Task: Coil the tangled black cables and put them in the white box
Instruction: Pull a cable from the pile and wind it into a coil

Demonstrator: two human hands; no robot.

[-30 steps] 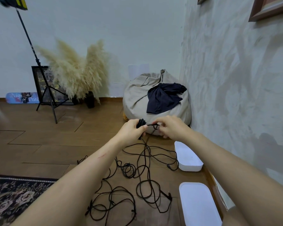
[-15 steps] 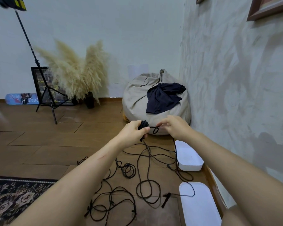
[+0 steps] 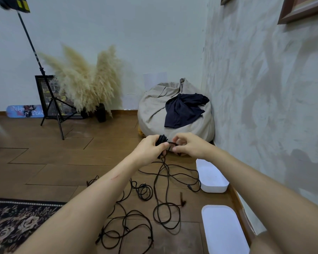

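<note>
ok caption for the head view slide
Left hand grips a coiled black cable bundle; right hand pinches its loose strand.

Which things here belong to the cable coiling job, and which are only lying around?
For the job: left hand gripping the coiled bundle; right hand pinching its strand; loose black cables on the floor; white box; white lid or tray nearby.
Only lying around: beanbag, dark cloth on it, pampas grass, light stand, rug.

Skateboard deck (image 3: 25, 111), leaning on far wall: "Reign of Dea…", pale lettering; final letters not legible.
Framed picture (image 3: 44, 92) beside it: print too small to read.
</note>
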